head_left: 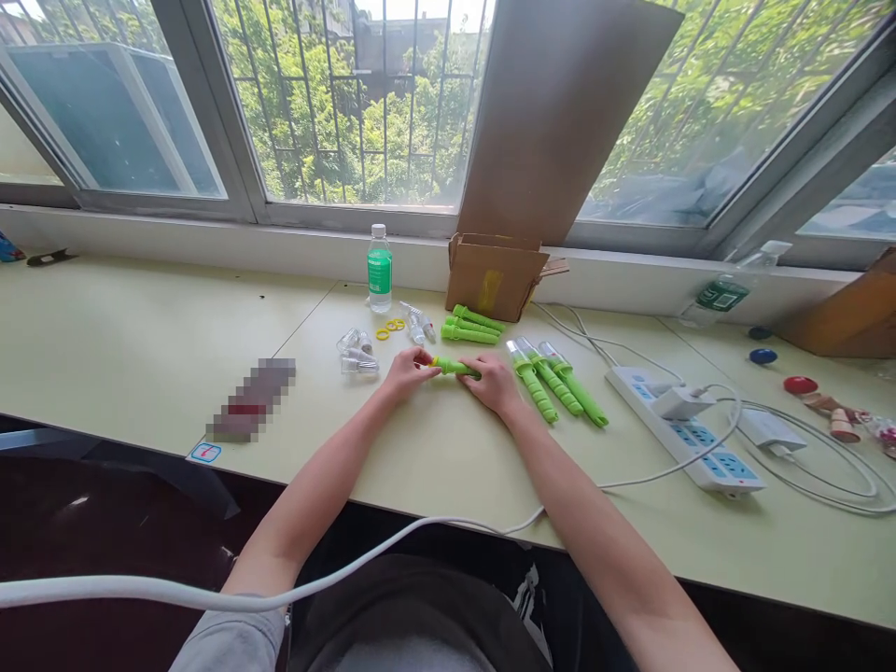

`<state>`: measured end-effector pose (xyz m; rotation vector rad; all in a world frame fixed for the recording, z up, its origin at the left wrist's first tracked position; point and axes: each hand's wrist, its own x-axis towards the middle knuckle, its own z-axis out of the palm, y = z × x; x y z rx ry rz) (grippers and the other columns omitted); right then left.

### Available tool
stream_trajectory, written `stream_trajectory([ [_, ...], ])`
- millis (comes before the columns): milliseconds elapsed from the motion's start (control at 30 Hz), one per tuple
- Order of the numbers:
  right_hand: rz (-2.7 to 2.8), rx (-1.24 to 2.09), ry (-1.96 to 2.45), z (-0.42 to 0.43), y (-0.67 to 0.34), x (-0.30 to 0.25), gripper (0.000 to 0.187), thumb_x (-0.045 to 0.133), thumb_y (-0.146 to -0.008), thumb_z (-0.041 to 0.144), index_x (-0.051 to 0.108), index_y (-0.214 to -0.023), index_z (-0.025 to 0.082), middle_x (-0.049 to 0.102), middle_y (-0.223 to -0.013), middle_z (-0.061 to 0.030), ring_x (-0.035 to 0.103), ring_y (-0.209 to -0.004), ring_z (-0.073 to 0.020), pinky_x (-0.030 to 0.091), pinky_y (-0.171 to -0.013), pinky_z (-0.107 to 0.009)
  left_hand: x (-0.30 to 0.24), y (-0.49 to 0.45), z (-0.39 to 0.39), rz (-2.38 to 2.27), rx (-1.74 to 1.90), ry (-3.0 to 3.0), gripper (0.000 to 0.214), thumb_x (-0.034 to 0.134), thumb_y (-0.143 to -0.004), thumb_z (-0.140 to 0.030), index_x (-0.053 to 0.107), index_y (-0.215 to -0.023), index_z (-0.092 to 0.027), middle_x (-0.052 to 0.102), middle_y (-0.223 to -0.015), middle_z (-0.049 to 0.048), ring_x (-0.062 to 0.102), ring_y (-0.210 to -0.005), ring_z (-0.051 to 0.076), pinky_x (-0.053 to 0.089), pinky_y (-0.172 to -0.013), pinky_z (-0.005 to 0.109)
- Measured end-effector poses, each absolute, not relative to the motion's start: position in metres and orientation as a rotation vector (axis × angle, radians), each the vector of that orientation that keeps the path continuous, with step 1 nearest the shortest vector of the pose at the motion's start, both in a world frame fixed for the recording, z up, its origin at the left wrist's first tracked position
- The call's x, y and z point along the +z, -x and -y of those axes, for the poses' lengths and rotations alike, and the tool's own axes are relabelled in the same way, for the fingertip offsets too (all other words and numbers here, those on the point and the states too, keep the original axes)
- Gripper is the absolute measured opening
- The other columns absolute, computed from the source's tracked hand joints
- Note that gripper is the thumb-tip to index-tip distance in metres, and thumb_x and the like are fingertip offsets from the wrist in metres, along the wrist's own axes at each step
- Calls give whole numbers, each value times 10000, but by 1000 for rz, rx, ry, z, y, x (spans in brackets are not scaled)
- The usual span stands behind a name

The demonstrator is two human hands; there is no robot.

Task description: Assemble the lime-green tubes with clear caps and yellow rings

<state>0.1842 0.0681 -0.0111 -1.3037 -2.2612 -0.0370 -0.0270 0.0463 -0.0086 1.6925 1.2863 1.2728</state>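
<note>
A green plastic handle (458, 368) with a ridged end lies sideways between my two hands, low over the table. My right hand (492, 383) is closed around its right end. At the other end, my left hand (410, 371) pinches a yellow ring (435, 361) against the handle; the fingers partly hide it. Loose yellow rings (396, 325) lie beyond my left hand, beside clear plastic bulb-like pieces (358, 352) and more clear pieces (418, 322). Several green handles (470, 327) are stacked behind. Right of my right hand, three green handles with clear tops (560, 378) lie side by side.
A water bottle (379, 271) and an open cardboard box (490, 275) stand by the window. To the right are a white power strip (690, 434), chargers and cables. One white cable (420, 525) crosses before my body. Another bottle (728, 291) leans at back right.
</note>
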Motion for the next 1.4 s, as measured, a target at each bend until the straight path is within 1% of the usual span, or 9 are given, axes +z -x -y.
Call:
stream_trajectory([
  [400, 2276, -60, 1274, -65, -183, -11, 285, 593, -801, 366, 710, -1030, 242, 635, -827, -58, 558, -804, -198, 382, -707, -271, -11, 30, -48, -1229, 1289, -1635, 275, 744, -622, -362, 609, -727, -147, 659, -802, 52, 605, -718, 144, 468, -703, 295],
  [700, 2279, -34, 1250, -65, -183, -11, 280, 581, -807, 375, 712, -1014, 240, 633, -816, -61, 564, -815, -204, 380, -700, -271, -9, 30, -47, -1207, 1275, -1635, 266, 737, -634, -359, 598, -730, -153, 643, -757, 34, 598, -701, 144, 459, -689, 289],
  [1033, 2298, -83, 1247, -61, -180, -9, 296, 574, -809, 380, 696, -1035, 231, 640, -858, -65, 565, -849, -206, 384, -697, -263, -8, 30, -46, -1208, 1315, -1628, 326, 753, -609, -405, 575, -703, -148, 627, -825, 40, 571, -702, 121, 457, -683, 281],
  [1267, 2294, -107, 1245, -61, -179, -8, 303, 555, -826, 386, 690, -1043, 224, 644, -872, -71, 570, -860, -211, 386, -695, -263, -10, 30, -47, -1171, 1352, -1653, 330, 740, -630, -417, 567, -714, -148, 601, -916, 51, 577, -777, 131, 462, -709, 289],
  [1400, 2305, -108, 1242, -60, -178, -8, 296, 557, -825, 383, 688, -1041, 229, 650, -882, -71, 576, -862, -211, 386, -682, -263, -11, 31, -48, -1147, 1327, -1619, 334, 739, -633, -414, 558, -733, -151, 613, -874, 42, 583, -754, 130, 463, -713, 295],
])
